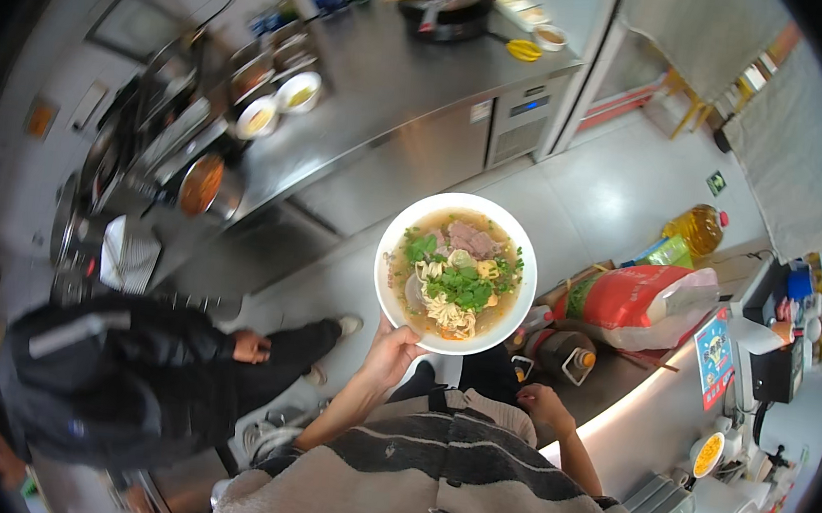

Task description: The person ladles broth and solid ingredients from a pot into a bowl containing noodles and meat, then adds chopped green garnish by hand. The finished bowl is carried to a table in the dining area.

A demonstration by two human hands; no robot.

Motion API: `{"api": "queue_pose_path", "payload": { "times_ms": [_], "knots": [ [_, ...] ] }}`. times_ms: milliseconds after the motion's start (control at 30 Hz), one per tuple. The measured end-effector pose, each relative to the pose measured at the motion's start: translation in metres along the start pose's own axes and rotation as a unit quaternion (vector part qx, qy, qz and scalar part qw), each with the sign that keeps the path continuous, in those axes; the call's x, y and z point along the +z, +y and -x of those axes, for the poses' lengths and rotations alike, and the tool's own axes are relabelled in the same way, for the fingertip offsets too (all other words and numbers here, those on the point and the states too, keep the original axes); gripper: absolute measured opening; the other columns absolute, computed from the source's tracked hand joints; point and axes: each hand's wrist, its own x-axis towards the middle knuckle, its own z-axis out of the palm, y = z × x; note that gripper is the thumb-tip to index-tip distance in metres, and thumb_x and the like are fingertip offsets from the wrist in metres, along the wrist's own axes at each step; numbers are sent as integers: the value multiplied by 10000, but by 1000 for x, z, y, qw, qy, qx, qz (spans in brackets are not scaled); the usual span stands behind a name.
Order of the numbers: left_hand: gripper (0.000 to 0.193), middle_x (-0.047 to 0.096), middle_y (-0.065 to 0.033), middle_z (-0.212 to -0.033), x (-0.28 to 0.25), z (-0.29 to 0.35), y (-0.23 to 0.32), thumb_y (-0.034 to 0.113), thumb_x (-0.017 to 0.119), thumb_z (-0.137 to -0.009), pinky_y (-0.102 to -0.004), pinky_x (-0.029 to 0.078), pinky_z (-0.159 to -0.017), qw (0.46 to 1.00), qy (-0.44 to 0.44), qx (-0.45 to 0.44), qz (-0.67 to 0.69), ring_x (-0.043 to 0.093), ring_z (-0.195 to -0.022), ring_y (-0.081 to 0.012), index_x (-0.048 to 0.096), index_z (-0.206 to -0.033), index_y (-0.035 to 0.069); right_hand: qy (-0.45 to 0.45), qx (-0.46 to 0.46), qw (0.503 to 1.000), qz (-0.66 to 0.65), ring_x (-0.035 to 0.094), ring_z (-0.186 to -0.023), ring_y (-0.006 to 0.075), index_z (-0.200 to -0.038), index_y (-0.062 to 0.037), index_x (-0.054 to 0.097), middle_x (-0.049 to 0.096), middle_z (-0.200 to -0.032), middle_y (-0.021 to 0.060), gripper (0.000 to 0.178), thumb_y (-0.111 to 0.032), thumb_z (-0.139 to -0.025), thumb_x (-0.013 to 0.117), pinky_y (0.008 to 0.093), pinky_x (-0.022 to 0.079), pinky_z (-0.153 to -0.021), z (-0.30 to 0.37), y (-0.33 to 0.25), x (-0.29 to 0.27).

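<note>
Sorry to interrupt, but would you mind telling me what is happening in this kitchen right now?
A person in a striped grey sweater carries a round white bowl of noodle soup, topped with sliced meat and green herbs, held from below by the left hand. The right hand hangs free near the edge of a counter, holding nothing visible. To the left, another person in a dark jacket stands by the long stainless steel counter, where small white bowls of sauce and a black wok sit.

The left hand (391,352) has its fingers hidden under the bowl (456,272); the small counter bowls' (278,104) contents are unclear.
</note>
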Motion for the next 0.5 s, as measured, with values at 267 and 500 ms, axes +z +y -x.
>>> {"api": "queue_pose_path", "payload": {
  "times_ms": [267,500],
  "knots": [
    [779,401,-180,-1348,130,-189,16,-28,456,-709,-508,509,-901,990,-76,-83,-87,501,-1172,-369,171,-1418,122,410,80,888,193,538,-987,417,-1054,29,562,563,-1008,260,294,-229,-948,469,450,436,-835,-136,19,-278],
    [819,427,-160,-1317,268,-377,5,-52,451,-666,-489,548,-846,973,-144,-147,-105,532,-1140,-357,178,-1412,148,561,-113,805,158,383,-1286,338,-1278,-104,466,337,-1429,166,460,-30,-843,597,403,359,-1026,-304,-11,-618]
  ]
}}
